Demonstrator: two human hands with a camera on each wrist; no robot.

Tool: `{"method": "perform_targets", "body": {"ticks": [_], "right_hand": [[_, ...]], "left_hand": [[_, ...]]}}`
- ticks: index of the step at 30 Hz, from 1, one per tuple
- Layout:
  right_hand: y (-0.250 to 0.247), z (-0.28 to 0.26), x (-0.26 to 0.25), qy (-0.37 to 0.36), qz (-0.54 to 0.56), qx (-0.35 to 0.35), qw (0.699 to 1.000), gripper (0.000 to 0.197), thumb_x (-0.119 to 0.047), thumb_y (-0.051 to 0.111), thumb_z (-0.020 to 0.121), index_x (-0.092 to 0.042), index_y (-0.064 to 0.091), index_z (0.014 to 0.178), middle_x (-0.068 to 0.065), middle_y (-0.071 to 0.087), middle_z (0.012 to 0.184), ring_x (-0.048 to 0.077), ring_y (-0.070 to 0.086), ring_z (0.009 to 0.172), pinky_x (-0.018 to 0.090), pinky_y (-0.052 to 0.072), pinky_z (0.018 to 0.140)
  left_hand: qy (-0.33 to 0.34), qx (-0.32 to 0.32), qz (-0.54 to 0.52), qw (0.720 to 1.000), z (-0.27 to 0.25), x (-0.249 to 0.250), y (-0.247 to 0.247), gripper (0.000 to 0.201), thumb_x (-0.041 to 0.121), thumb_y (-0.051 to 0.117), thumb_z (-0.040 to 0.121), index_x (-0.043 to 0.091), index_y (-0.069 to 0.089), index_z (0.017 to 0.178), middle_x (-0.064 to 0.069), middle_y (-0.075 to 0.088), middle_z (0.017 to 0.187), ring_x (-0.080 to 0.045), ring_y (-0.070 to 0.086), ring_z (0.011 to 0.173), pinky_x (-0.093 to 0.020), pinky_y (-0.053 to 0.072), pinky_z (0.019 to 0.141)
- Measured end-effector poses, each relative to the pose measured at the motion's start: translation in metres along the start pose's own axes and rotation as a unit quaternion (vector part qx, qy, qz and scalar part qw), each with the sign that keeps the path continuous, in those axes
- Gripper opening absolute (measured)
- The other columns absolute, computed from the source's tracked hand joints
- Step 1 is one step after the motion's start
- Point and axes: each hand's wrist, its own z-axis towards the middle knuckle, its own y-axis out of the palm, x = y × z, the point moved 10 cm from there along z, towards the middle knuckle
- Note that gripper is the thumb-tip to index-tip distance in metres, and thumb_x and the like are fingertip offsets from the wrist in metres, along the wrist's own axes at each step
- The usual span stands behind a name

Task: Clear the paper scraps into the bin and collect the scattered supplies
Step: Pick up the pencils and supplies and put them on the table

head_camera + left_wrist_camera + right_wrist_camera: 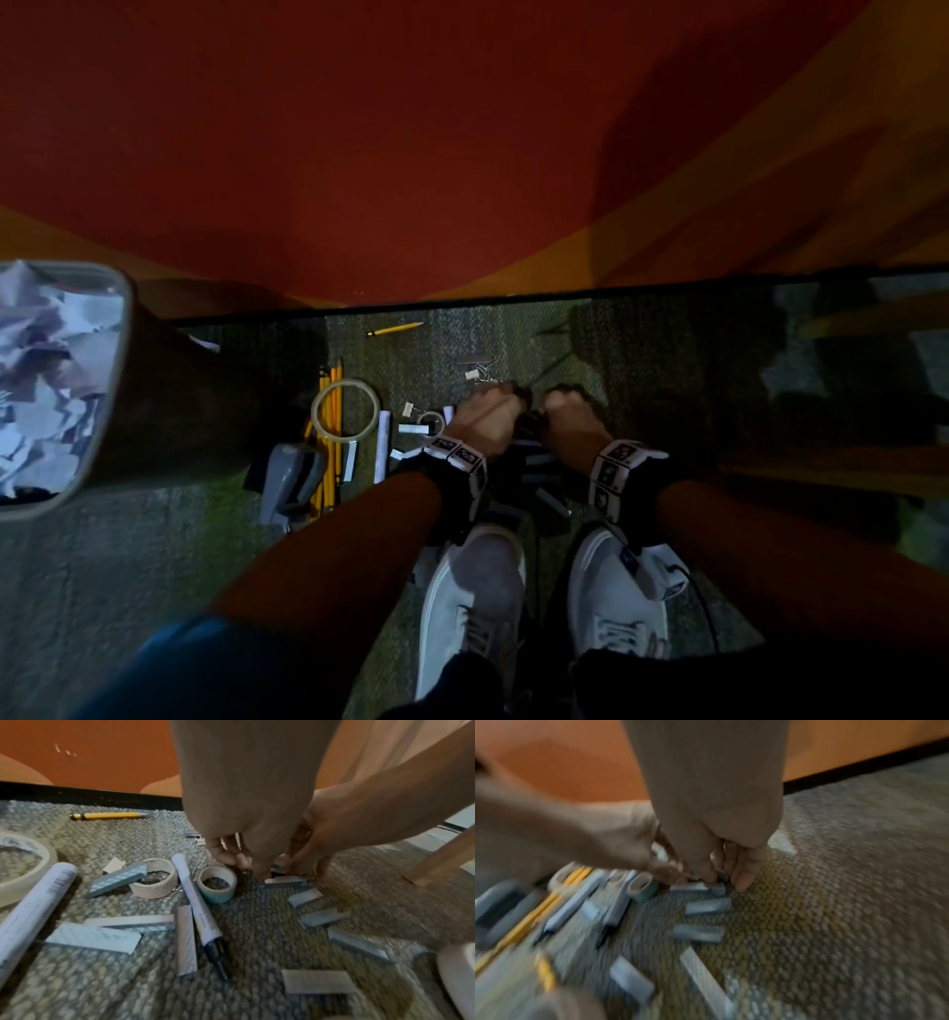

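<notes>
Both my hands were down on the carpet (257, 933) together, left hand (485, 419) and right hand (570, 416) curled, fingertips pinching at a small staple strip (284, 881), though I couldn't tell what each held. Paper scraps already filled the bin (110, 390) at my left; the pencils (328, 437) lay gathered beside it.

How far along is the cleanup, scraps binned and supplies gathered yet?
Done: the bin holds crumpled paper. In hand: left hand and right hand work together at the carpet among the staple strips; what they hold is hidden. Left: a lone pencil by the wall, the big tape roll over a pencil bundle, small tape rolls, pens, stapler.
</notes>
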Motion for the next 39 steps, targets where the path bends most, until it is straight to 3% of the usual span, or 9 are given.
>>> {"method": "perform_targets", "body": {"ticks": [4,7,9,13,17,21,28,34,39], "right_hand": [[-0.02,0.002,0.016,0.032,0.042,0.028,0.998,0.028,-0.014,0.061,0.089,0.0,0.059,0.113,0.026,0.056,0.12,0.04,0.055,0.111,0.041,0.047,0.095],[-0.042,-0.006,0.017,0.021,0.107,0.039,0.993,0.004,-0.007,0.066,0.084,-0.005,0.063,0.086,0.018,0.062,0.093,0.031,0.059,0.084,0.028,0.043,0.072],[-0.063,-0.013,0.012,0.001,0.137,0.055,0.989,0.01,-0.002,0.068,0.083,-0.005,0.062,0.076,0.01,0.058,0.078,0.021,0.055,0.072,0.022,0.038,0.068],[-0.124,-0.051,-0.013,-0.033,0.166,0.081,0.982,0.012,0.002,0.063,0.085,-0.004,0.066,0.075,0.004,0.063,0.077,0.011,0.058,0.068,0.01,0.039,0.053],[-0.187,-0.108,-0.039,-0.096,0.191,0.106,0.971,0.01,0.001,0.065,0.086,0.0,0.068,0.076,0.006,0.065,0.07,0.014,0.06,0.064,0.036,0.056,0.067],[-0.249,-0.181,-0.068,-0.14,0.157,0.131,0.969,0.005,-0.003,0.069,0.086,-0.003,0.073,0.085,0.008,0.071,0.076,0.011,0.062,0.062,0.026,0.053,0.058],[-0.366,-0.309,-0.082,-0.183,0.131,0.253,0.941,0.005,-0.013,0.074,0.087,-0.01,0.073,0.083,0.003,0.068,0.066,0.01,0.062,0.058,0.027,0.049,0.057],[-0.44,-0.403,-0.059,-0.187,0.111,0.348,0.912,0.003,-0.014,0.075,0.086,-0.012,0.075,0.088,0.004,0.071,0.073,0.015,0.068,0.066,0.035,0.058,0.063],[-0.478,-0.473,-0.002,-0.134,0.067,0.413,0.898,0.004,-0.012,0.076,0.083,-0.008,0.077,0.086,0.004,0.069,0.071,0.012,0.062,0.061,0.024,0.046,0.055]], "left_hand": [[-0.015,0.0,-0.037,0.999,0.0,-0.002,-0.007,0.025,0.007,0.053,0.091,0.014,0.068,0.109,-0.017,0.064,0.114,-0.035,0.063,0.106,-0.042,0.051,0.089],[-0.042,0.009,-0.103,0.994,-0.003,-0.011,-0.028,0.014,0.012,0.06,0.085,0.019,0.072,0.084,-0.015,0.071,0.093,-0.033,0.068,0.088,-0.042,0.055,0.081],[-0.049,0.037,-0.136,0.989,-0.009,-0.015,-0.05,0.016,0.011,0.061,0.085,0.019,0.071,0.076,-0.01,0.072,0.084,-0.029,0.069,0.078,-0.041,0.057,0.076],[-0.037,0.121,-0.184,0.975,-0.03,-0.008,-0.12,0.021,0.004,0.066,0.086,0.017,0.076,0.073,0.001,0.073,0.069,-0.011,0.068,0.064,-0.032,0.059,0.069],[0.013,0.195,-0.176,0.965,-0.068,0.025,-0.2,0.027,0.003,0.07,0.08,0.022,0.072,0.06,0.007,0.071,0.064,-0.005,0.067,0.062,-0.025,0.057,0.069],[0.046,0.216,-0.152,0.963,-0.113,0.067,-0.274,0.018,0.02,0.082,0.075,0.025,0.066,0.07,0.01,0.07,0.069,-0.006,0.067,0.07,-0.024,0.054,0.07],[0.161,0.265,-0.045,0.95,-0.192,0.182,-0.393,0.008,0.007,0.075,0.081,0.015,0.075,0.084,0.006,0.075,0.079,-0.004,0.069,0.075,-0.023,0.055,0.071],[0.245,0.276,-0.016,0.929,-0.229,0.292,-0.447,0.013,0.02,0.079,0.083,0.017,0.077,0.095,0.005,0.074,0.089,-0.005,0.068,0.083,-0.027,0.057,0.078],[0.309,0.279,-0.027,0.909,-0.243,0.396,-0.452,0.014,0.021,0.078,0.084,0.013,0.078,0.095,0.003,0.075,0.087,-0.005,0.068,0.078,-0.025,0.057,0.075]]}}
